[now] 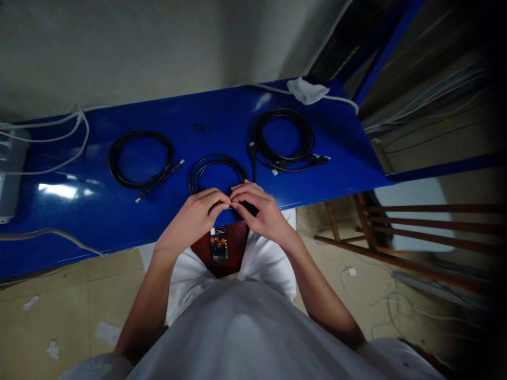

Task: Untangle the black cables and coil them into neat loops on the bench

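Note:
At the near edge of the blue table, a coil of black cable (217, 158) lies in front of me. My left hand (200, 211) is closed in a pinch at the coil's near side. Touching it fingertip to fingertip, my right hand (259, 208) also pinches there, its fingers curled over the cable. The fingers hide that part of the coil and anything small between them. A black plug with a metal end (252, 153) sticks up just beyond my right hand.
Another black cable coil (141, 158) lies left, a thicker bundle (283, 137) right. Small black tie-like bits (203, 128) sit behind. A white power strip (13, 169), white cords and crumpled tissue (307, 91) are on the blue table (222, 108). Below are a phone (219, 245) and wooden chair (368, 227).

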`<state>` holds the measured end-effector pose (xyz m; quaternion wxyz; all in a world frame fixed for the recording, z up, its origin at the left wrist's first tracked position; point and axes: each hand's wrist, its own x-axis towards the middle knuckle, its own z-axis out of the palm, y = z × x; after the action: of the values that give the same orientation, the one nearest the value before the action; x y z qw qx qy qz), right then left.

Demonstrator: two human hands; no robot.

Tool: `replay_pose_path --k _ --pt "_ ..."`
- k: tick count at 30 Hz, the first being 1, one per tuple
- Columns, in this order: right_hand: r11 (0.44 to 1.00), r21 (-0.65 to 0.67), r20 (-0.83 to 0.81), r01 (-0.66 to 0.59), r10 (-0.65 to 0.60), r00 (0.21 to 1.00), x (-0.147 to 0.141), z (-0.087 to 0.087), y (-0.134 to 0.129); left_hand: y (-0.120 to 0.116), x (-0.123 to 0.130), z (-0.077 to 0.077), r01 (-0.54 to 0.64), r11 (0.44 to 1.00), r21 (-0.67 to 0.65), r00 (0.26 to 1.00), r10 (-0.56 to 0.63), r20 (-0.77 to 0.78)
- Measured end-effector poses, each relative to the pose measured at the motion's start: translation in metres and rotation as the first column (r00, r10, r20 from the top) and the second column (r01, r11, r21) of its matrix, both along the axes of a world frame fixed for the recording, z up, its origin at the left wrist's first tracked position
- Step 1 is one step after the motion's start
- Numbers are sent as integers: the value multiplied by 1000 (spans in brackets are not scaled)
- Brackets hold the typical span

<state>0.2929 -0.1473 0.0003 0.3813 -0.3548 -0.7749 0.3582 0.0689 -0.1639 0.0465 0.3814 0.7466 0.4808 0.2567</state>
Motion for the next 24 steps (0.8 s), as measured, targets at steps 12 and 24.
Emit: replay_pose_path --k 12,24 --pt "996 66 41 53 -55 998 1 -8 3 5 -1 -1 -44 998 -34 999 44 0" --pt "999 30 59 39 -41 997 0 -4 2 5 1 -2 0 1000 31 999 1 -32"
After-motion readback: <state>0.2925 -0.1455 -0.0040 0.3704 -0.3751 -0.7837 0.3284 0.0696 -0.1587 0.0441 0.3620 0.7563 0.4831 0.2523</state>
